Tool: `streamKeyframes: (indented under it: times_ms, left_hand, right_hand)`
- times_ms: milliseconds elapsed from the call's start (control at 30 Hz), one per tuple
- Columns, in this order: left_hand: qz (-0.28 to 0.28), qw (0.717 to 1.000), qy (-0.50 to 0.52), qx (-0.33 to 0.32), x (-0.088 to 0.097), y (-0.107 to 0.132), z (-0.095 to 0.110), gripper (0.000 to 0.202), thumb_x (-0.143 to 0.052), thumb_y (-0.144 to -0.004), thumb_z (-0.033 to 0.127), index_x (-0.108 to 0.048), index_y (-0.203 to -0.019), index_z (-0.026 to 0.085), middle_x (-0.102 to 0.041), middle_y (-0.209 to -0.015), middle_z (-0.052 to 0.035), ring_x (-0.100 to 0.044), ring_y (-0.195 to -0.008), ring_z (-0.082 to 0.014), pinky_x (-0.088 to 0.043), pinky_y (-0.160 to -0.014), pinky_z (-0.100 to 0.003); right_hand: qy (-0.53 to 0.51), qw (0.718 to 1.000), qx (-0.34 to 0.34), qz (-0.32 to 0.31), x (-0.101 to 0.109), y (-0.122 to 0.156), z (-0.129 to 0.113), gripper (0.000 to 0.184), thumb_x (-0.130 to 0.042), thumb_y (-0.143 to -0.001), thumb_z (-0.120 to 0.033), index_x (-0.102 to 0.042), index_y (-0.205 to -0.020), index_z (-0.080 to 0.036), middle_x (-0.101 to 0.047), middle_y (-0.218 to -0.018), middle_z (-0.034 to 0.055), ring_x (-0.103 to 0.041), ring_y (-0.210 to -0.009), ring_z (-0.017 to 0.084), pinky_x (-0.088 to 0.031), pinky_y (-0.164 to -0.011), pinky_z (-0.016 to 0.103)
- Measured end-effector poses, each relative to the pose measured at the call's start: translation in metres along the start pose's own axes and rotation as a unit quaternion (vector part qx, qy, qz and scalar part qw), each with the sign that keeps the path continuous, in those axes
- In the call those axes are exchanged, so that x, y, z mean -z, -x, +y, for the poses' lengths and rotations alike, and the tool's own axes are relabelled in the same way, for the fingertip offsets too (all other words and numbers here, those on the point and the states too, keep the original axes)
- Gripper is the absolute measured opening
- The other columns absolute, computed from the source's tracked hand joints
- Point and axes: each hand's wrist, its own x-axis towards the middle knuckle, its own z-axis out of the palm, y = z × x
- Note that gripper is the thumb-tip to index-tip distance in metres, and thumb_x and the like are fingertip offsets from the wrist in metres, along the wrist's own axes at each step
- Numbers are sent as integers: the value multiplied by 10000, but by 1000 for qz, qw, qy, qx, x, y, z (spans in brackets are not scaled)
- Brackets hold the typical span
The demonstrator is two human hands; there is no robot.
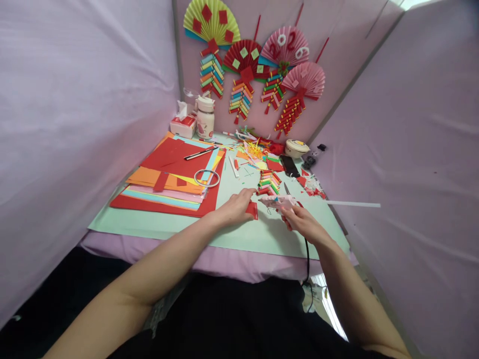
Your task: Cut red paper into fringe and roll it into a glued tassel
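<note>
My right hand (297,222) is closed around a pale pink hot glue gun (282,201). A long white glue stick (354,203) juts out behind the gun, and a black cord (308,254) hangs below it. The nozzle points left. My left hand (237,207) rests on the table with thumb and forefinger apart, against a small red paper piece (255,210) that it partly covers. Just beyond its fingertips lies a string of coloured paper rolls (268,182), like a firecracker. Scissors (286,188) lie behind the gun, their handles hidden.
Coloured paper sheets (175,154) are stacked at left, bearing a utility knife (201,153) and a ring (207,178). Paper scraps (254,147), a phone (289,166) and a lidded bowl (297,148) lie further back. A bottle (205,118) stands by a tissue box (183,126). Paper fans (286,45) hang behind.
</note>
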Motion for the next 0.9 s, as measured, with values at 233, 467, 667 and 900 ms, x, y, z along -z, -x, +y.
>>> streamKeyframes:
  times_ms: [233, 467, 667, 900]
  left_hand:
    - [-4, 1000, 8, 5, 2, -1, 2, 728, -635, -708, 231, -305, -1355, 183, -454, -1302, -133, -512, -1149, -290, -400, -950, -414]
    - [-1, 1000, 14, -4, 1, -1, 1, 707, -648, -703, 233, -330, -1332, 167, -465, -1281, -144, -531, -1119, -288, -412, -922, -412]
    - [5, 1000, 12, -2, -1, -1, 0, 676, -642, -717, 253, -347, -1322, 188, -474, -1281, -134, -537, -1118, -283, -404, -940, -413]
    - [2, 1000, 7, -2, 0, -1, 0, 687, -626, -710, 236, -333, -1329, 181, -461, -1290, -135, -525, -1126, -281, -404, -939, -407]
  right_hand:
    - [122, 991, 42, -22, -6, -13, -2, 394, -480, -831, -567, -524, -751, -184, -521, -549, -18, -493, -495, 140, -344, -481, 243]
    - [173, 983, 53, -19, -7, -18, -2, 411, -451, -852, -561, -568, -822, -169, -563, -608, 3, -501, -504, 144, -352, -491, 248]
    - [177, 982, 61, -30, -8, -21, -2, 411, -442, -858, -562, -564, -811, -172, -551, -587, -1, -503, -513, 149, -363, -508, 254]
    - [127, 991, 35, -2, 2, -9, -10, 426, -474, -827, -594, -506, -712, -185, -511, -550, -20, -487, -499, 125, -352, -480, 237]
